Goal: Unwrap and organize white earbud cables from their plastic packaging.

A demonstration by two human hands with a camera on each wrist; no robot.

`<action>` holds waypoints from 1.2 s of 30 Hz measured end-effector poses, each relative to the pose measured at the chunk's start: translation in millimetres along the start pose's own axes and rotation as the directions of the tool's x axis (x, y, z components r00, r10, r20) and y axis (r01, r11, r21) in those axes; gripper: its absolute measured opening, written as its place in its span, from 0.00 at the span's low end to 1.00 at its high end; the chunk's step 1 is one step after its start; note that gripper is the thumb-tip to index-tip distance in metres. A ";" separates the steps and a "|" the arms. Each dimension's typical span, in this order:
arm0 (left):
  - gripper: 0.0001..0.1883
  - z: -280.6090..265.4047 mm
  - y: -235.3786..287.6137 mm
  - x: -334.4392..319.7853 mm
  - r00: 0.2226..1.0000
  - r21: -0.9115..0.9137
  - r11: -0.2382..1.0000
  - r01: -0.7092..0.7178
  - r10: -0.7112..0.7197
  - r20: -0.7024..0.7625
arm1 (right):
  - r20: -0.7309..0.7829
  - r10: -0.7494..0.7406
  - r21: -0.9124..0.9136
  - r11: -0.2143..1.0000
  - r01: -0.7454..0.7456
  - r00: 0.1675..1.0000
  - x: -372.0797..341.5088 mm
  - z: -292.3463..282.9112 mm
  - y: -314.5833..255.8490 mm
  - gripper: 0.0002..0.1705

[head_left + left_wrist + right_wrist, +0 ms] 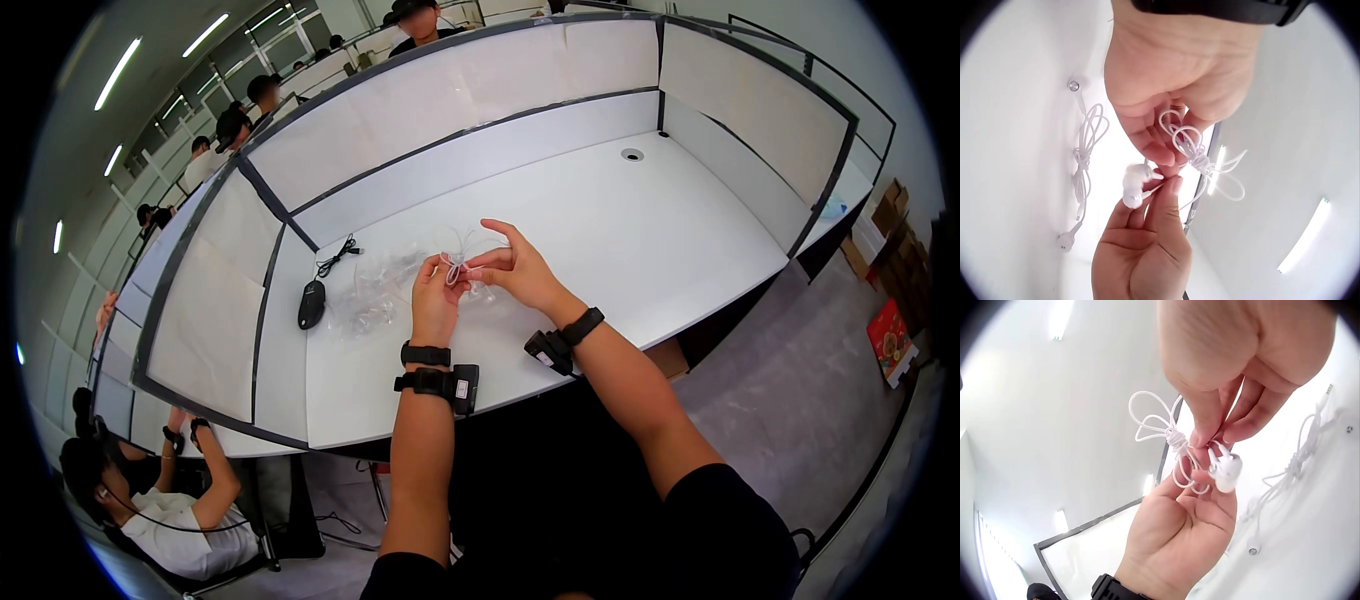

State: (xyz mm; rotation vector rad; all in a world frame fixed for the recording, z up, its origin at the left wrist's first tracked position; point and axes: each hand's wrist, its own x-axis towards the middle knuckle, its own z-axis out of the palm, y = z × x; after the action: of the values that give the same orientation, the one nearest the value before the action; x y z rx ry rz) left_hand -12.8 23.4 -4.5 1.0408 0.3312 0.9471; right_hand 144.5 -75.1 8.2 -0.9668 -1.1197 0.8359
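A white earphone cable wound into a looped bundle (1200,162) (1175,439) is held in the curled fingers of my left hand (437,305) (1179,69) (1179,537). Thumb and fingertips of my right hand (525,275) (1144,250) (1241,356) pinch the thin wire close beside the bundle, touching the left fingers. Two white earbuds (1135,187) (1227,472) hang together by the fingertips. Both hands are above the desk (600,230). Fingers partly hide the loops.
Clear plastic packaging (365,315) lies left of and behind my hands. Farther left is a black mouse (312,304) with its coiled cable. Another tied white earphone set (1082,159) (1294,465) rests on the desk. Partition panels (480,85) border the desk.
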 end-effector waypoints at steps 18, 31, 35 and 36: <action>0.11 4.7 3.8 -2.3 0.986 0.115 0.981 0.156 -0.148 -0.071 | -0.096 0.037 0.021 0.999 -0.035 0.995 2.2 -1.5 4.9 0.24; 0.16 21.0 6.4 -7.6 0.995 0.439 0.893 -0.096 0.092 0.030 | -0.140 -0.028 -0.016 1.000 0.026 0.990 4.9 -3.3 10.4 0.25; 0.17 8.5 1.8 -2.0 0.999 0.376 0.926 -0.039 0.029 0.031 | -0.187 -0.050 -0.037 0.998 0.044 0.981 4.2 -2.6 6.6 0.25; 0.18 9.3 2.0 -2.6 1.000 0.365 0.931 -0.014 0.009 0.014 | -0.196 -0.056 -0.043 0.998 0.049 0.979 3.9 -2.3 5.8 0.24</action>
State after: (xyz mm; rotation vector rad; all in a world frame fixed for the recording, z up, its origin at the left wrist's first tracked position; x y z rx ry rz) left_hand -9.3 16.2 1.4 1.3893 0.5051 0.9076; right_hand 147.3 -70.0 3.8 -1.0237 -0.9889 0.6627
